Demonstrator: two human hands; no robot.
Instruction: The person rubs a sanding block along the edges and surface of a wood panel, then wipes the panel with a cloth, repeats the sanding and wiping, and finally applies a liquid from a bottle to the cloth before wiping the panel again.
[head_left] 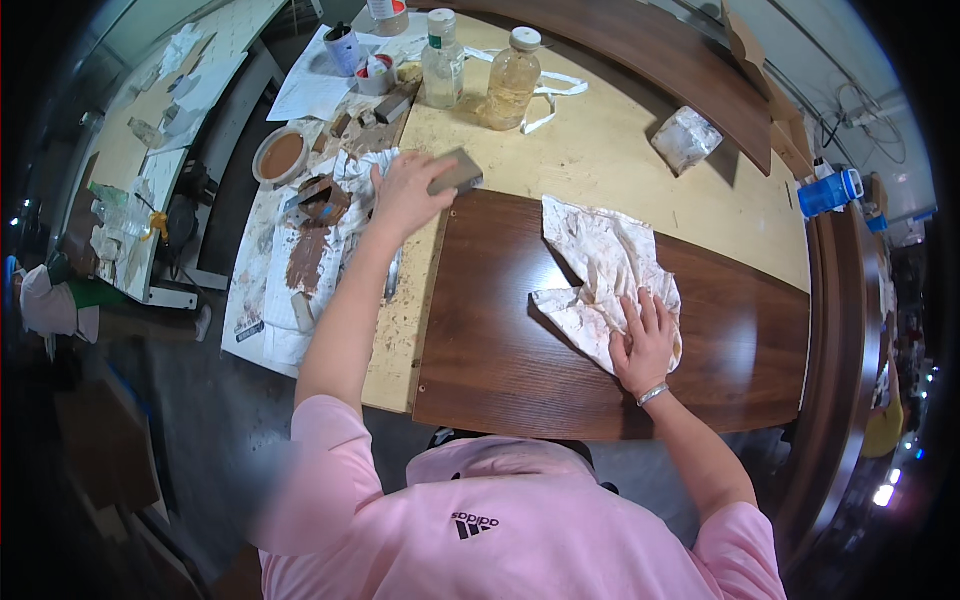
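My left grip [408, 195] clamps the block [460, 172] by the far-left corner of the board [490, 330], my right grip [645, 342] spread on the cloth [602, 250].

Board [480, 310]: dark brown, streaky wood grain, whitish glare. Cloth [600, 245] on board: off-white, blotchy pinkish-brown stains. Block [462, 170] at board's far left corner: drab brown top. Table [620, 150] under board: pale yellow, dark specks left of board. Bottle [512, 88] beyond board: yellowish, white cap. Shirt [570, 530] on board's near side: pink, black print.
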